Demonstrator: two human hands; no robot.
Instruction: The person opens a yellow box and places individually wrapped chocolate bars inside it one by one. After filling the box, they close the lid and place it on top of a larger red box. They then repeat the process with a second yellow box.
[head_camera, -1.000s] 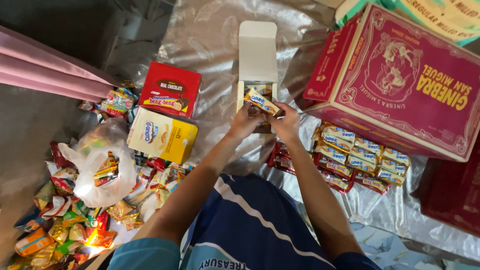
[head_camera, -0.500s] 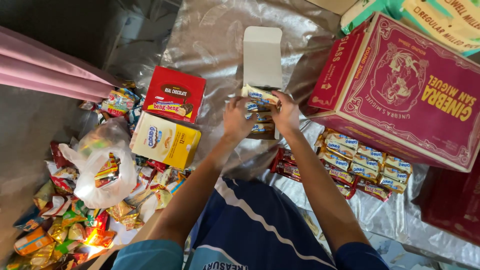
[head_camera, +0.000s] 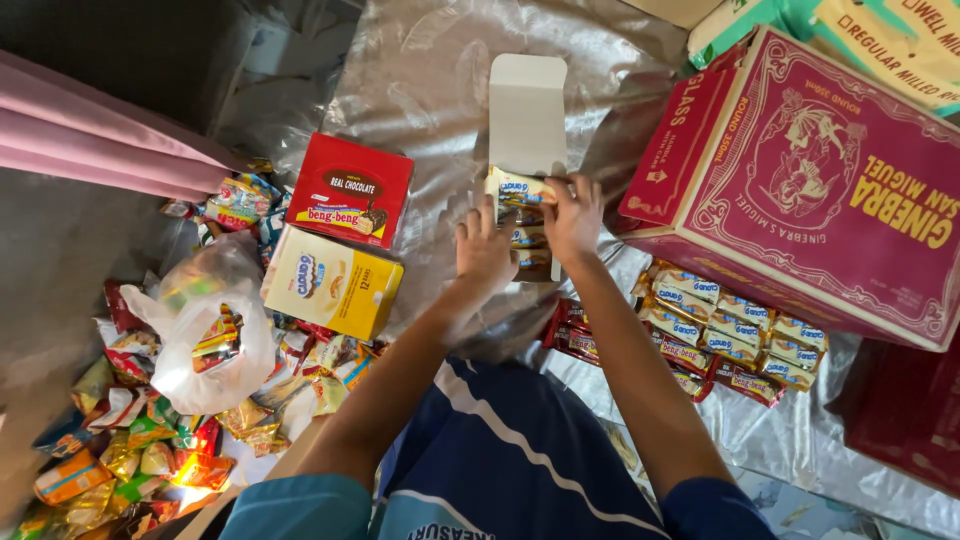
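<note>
An open white carton (head_camera: 527, 130) lies on the silver sheet (head_camera: 420, 90) with its lid flap folded back, away from the person; inside it are small yellow snack packs (head_camera: 528, 236) with blue marks, laid in a row; the right hand (head_camera: 573, 220) pinches the top pack (head_camera: 518, 187) at the far end of the carton, fingers closed on its edge; the left hand (head_camera: 483, 250) rests flat and spread on the left side of the carton, grasping nothing; left of the carton stands a closed red box (head_camera: 348, 190) with a brown oval label, and just below it, touching, a closed yellow box (head_camera: 332, 283) with a blue round mark; a clear plastic bag (head_camera: 205, 335) holds a few coloured wrappers, and more loose wrappers (head_camera: 130, 450) lie around it; on the right a large dark-red cardboard case (head_camera: 800, 190) with gold print stands closed; below it, stacked rows of yellow packs (head_camera: 735, 320) lie over red ones (head_camera: 570, 335).
</note>
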